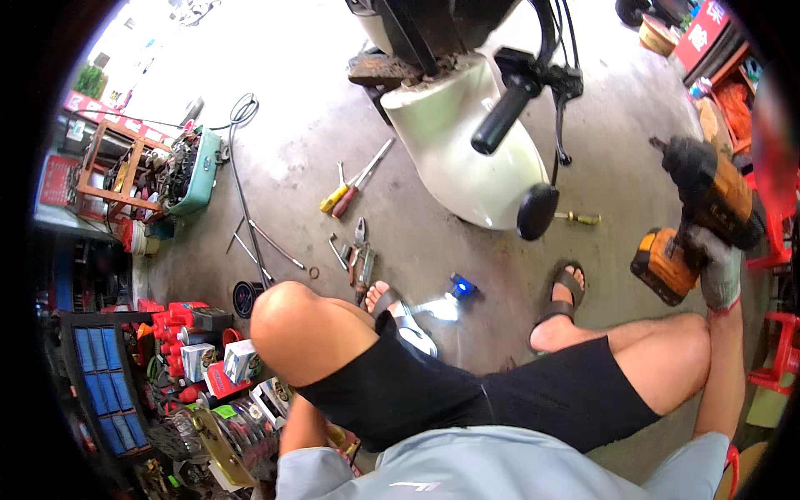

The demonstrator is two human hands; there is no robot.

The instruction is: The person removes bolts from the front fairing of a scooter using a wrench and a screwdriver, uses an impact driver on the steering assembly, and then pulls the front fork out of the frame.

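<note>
My right hand (722,275), in a grey glove with a red cuff, is shut on the handle of an orange and black cordless power driver (704,196), held up at the right above the concrete floor. The driver's orange battery pack (662,265) sits just left of the hand. Only part of my left forearm (304,425) shows, down beside my left thigh; that hand is hidden. My bare knees and black shorts fill the lower middle, with sandalled feet on the floor.
A cream scooter front (467,142) with a black handlebar grip and a round mirror stands ahead. Screwdrivers (350,190), pliers (360,250), wrenches and a small lit lamp (454,296) lie on the floor. Boxes and parts crowd the left; red stools (779,354) stand at the right.
</note>
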